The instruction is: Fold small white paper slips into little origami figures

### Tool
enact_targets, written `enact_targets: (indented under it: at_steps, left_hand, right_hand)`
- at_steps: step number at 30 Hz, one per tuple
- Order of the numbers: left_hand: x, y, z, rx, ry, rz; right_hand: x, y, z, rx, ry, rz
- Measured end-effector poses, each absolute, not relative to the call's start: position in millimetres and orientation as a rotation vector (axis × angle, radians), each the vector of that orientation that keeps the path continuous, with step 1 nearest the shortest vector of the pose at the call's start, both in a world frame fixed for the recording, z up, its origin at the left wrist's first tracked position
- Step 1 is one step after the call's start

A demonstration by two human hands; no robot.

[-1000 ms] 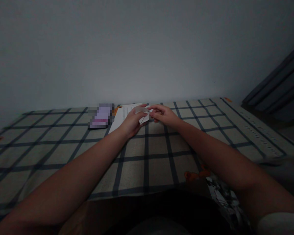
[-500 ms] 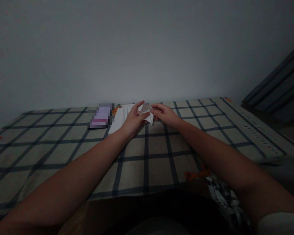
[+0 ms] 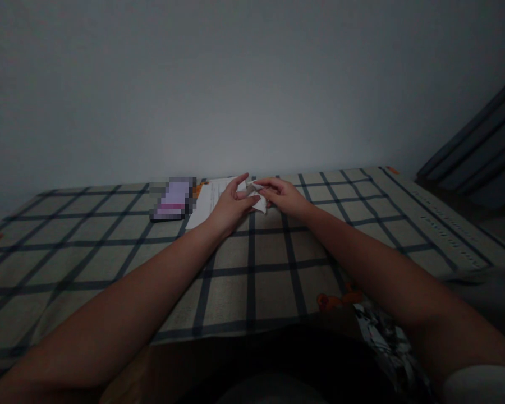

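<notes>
A small piece of folded white paper (image 3: 260,205) is held between my two hands near the far side of the table. My left hand (image 3: 232,203) grips its left side, thumb across the front and index finger raised behind. On the other side, my right hand (image 3: 283,196) pinches the paper's upper part between thumb and fingers. Parts of the paper are hidden behind my fingers. Partly under my left hand, a white printed sheet (image 3: 201,209) lies on the table.
A phone (image 3: 174,197) with a blurred, lilac screen is left of the sheet. A checked cloth (image 3: 273,292) covers the table. The grey wall (image 3: 252,84) rises behind it, and a dark curtain (image 3: 483,140) hangs at the right.
The paper's upper point, which stood up between my hands, is now bent down under my right fingers. Its lower corner has shifted slightly right. Both arms stay nearly in place.
</notes>
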State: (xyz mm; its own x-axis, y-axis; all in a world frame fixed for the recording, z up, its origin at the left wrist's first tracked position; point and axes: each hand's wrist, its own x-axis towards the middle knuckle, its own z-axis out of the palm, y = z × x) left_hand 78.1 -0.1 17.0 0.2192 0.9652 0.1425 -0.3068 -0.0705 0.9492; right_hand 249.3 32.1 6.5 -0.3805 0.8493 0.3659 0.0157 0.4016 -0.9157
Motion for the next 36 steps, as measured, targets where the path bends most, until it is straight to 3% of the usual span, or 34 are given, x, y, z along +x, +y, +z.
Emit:
enact_targets:
  at_steps: [29,36]
  left_hand:
    - [78.4,-4.1,19.8,1.195,0.849,1.236]
    - [73.1,5.2,17.3,1.22,0.92,1.412]
  right_hand:
    - [246.1,31.5,3.2,-0.776,-1.747,1.061]
    - [245.4,28.9,8.1,-0.909,-1.671,1.127]
